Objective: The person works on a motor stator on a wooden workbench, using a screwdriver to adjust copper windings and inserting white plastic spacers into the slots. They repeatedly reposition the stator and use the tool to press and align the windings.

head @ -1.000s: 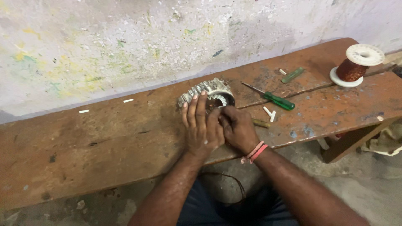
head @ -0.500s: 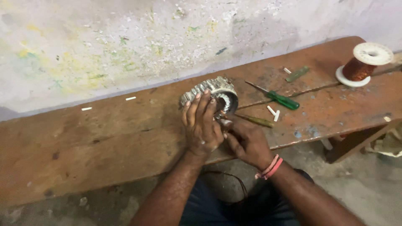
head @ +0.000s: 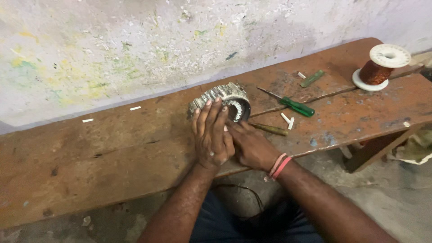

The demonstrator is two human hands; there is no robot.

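Note:
A round grey metal stator core (head: 227, 97) with slotted teeth lies tilted on a worn wooden bench (head: 112, 153). My left hand (head: 211, 132) rests flat over its near left side, fingers stretched onto the ribbed outer face. Beside it, my right hand (head: 252, 146) reaches to the core's lower edge, fingertips at the toothed opening; a pink and red band circles its wrist. What the right fingertips pinch is hidden.
A green-handled screwdriver (head: 294, 106) and a thin brown tool (head: 270, 129) lie right of the core, with small white pieces (head: 288, 120) between. A green stick (head: 311, 78) and a copper wire spool (head: 380, 67) sit farther right. A paint-flecked wall (head: 135, 45) runs behind.
My right hand has slid out from beside the left and shifted right and down, its fingertips now at the core's opening. The view moved slightly; the left hand stayed on the core.

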